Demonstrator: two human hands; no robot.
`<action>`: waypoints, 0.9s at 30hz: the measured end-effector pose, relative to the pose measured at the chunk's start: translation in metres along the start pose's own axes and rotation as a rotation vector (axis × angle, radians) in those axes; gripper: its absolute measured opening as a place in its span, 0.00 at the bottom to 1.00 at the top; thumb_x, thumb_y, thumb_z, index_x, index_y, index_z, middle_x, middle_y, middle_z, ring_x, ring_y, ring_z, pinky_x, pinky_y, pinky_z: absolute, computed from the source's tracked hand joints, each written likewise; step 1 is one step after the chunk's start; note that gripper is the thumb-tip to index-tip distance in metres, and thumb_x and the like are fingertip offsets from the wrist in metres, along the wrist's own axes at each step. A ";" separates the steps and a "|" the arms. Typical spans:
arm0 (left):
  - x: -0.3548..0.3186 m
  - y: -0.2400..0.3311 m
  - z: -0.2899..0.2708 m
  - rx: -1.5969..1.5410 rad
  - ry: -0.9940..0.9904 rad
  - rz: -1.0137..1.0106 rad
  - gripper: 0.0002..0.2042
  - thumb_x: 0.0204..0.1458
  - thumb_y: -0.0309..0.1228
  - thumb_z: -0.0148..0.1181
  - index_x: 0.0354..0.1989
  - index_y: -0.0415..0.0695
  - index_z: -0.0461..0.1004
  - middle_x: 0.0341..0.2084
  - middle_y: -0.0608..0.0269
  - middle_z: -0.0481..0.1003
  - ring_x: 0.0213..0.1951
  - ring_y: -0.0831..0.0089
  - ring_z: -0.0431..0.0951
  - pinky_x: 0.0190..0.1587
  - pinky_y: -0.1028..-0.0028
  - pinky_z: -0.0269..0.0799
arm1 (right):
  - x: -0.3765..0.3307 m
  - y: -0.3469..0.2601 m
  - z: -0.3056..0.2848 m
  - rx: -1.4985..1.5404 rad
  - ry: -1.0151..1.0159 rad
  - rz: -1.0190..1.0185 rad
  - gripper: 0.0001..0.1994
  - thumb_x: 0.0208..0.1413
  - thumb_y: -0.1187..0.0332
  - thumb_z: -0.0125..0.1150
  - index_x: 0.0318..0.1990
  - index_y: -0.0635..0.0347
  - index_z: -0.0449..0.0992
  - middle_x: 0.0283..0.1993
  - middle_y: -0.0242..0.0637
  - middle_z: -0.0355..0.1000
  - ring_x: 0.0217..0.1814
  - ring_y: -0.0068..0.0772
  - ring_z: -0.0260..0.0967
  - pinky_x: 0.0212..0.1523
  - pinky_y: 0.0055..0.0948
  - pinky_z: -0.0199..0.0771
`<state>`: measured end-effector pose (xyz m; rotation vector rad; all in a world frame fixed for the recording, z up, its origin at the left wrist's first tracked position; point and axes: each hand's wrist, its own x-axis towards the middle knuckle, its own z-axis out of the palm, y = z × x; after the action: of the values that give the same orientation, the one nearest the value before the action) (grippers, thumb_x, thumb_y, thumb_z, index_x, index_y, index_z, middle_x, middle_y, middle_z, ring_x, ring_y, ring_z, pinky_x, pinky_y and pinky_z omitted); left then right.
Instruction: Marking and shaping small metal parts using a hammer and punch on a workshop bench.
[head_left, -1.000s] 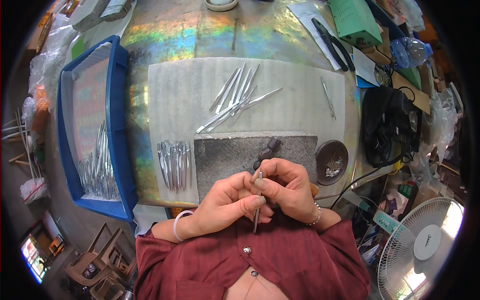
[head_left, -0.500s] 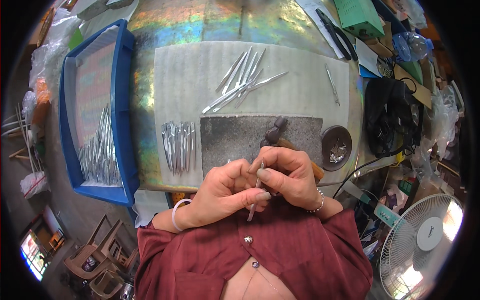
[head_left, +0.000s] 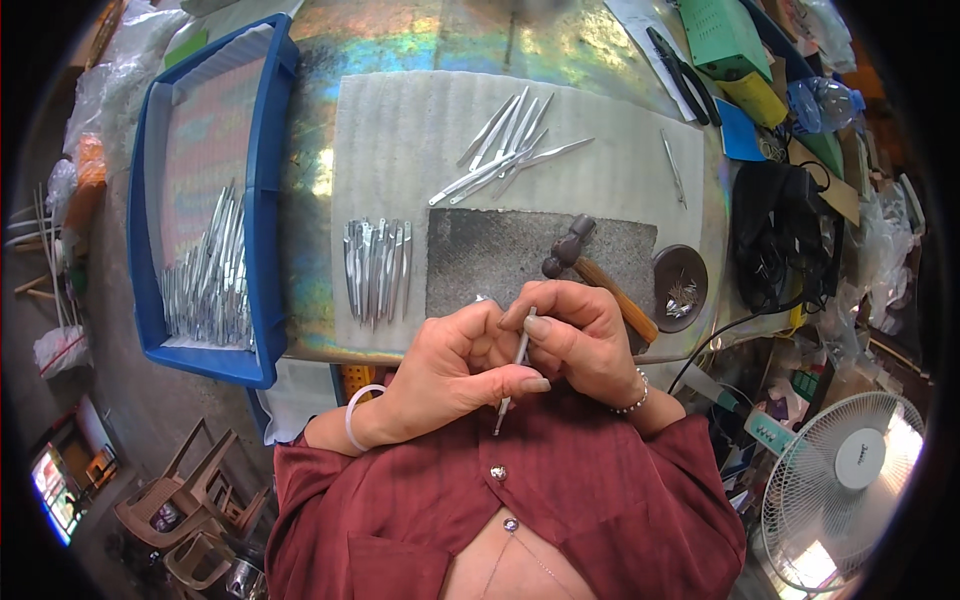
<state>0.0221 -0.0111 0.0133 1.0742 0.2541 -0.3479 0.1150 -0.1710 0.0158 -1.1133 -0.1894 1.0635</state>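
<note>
Close to my chest I hold a slim silver metal tool (head_left: 521,352) at a steep tilt, its exact kind unclear. My left hand (head_left: 440,365) is closed, with the thumb lying across the tool's lower part. The right hand (head_left: 585,345) pinches the upper end between thumb and forefinger. Beyond my hands lies a dark grey slab (head_left: 480,250), and on it rests a hammer (head_left: 600,275) with a wooden handle. A small dark dish (head_left: 690,262) of tiny metal bits sits right of the hammer. My curled fingers hide part of the tool.
Similar silver pieces lie in a neat row (head_left: 378,270) and a loose pile (head_left: 510,150) on a white foam sheet (head_left: 390,130). More fill part of a blue tray (head_left: 262,200) at left. Black-handled pliers (head_left: 680,75), black cables (head_left: 775,235) and a fan (head_left: 850,470) are at right.
The whole bench has shifted slightly right and up in view, showing more of the hammer. Both hands keep hold of the tool, with only slight finger movement.
</note>
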 end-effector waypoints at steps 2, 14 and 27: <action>0.000 -0.006 -0.001 0.061 0.018 0.035 0.13 0.48 0.26 0.66 0.28 0.41 0.64 0.16 0.68 0.73 0.20 0.87 0.72 0.20 0.83 0.64 | 0.000 0.002 -0.002 0.026 -0.006 0.011 0.07 0.59 0.73 0.52 0.39 0.66 0.74 0.26 0.25 0.65 0.20 0.10 0.55 0.19 0.14 0.54; -0.009 -0.002 -0.001 -0.180 -0.126 -0.110 0.08 0.59 0.28 0.53 0.42 0.35 0.68 0.32 0.59 0.77 0.31 0.77 0.78 0.32 0.81 0.74 | -0.006 0.009 0.004 0.045 0.040 0.016 0.04 0.57 0.72 0.59 0.36 0.63 0.72 0.26 0.27 0.70 0.23 0.11 0.63 0.21 0.13 0.61; -0.029 -0.005 -0.002 -0.266 -0.179 -0.097 0.09 0.61 0.28 0.48 0.43 0.35 0.68 0.35 0.57 0.76 0.35 0.73 0.79 0.36 0.78 0.75 | -0.011 0.010 0.020 0.115 -0.025 0.067 0.06 0.57 0.73 0.58 0.33 0.64 0.68 0.25 0.34 0.71 0.21 0.19 0.70 0.20 0.18 0.68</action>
<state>-0.0062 -0.0068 0.0184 0.7658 0.1869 -0.4806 0.0917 -0.1664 0.0214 -1.0085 -0.1097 1.1343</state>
